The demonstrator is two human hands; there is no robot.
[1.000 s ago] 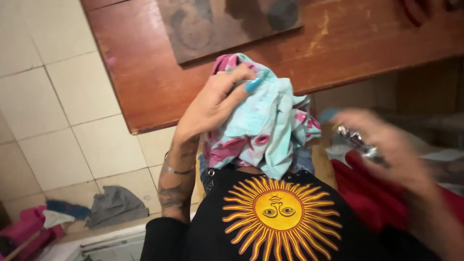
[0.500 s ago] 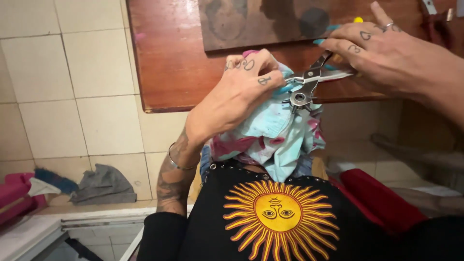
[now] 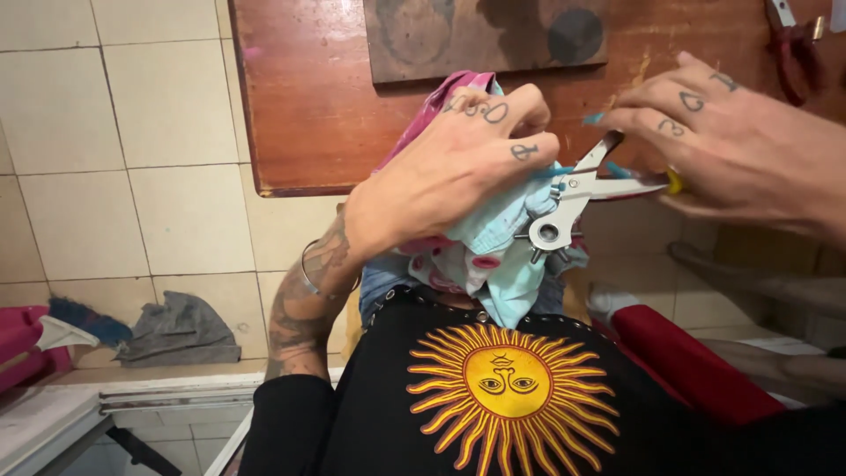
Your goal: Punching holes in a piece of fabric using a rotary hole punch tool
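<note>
Left hand [image 3: 458, 167] closing down over a bunched cloth [image 3: 493, 247] of pale blue with pink print, fingers curled and pinching it, apparently keeping the fabric taut and steady just off the desk's near edge. Right hand [image 3: 731, 150] wrapping around the handles of a metal revolving punch plier [image 3: 564, 207], fingers folded over them, wheel end pointing left and touching the cloth just beside the left thumb, probably biting an edge, though hard telling with the folds hiding the tip. Beyond, spreading across the top, a reddish wooden desk [image 3: 308, 115] carrying a dark square mat [image 3: 476, 35] and red-handled pliers [image 3: 793, 44] at the far right corner. Below, filling the foreground, a black garment with a yellow sun emblem [image 3: 511, 388]. Lying on the tiled floor at left, a grey rag [image 3: 181, 330]; crowding the right side, a red cushion [image 3: 687, 361].
</note>
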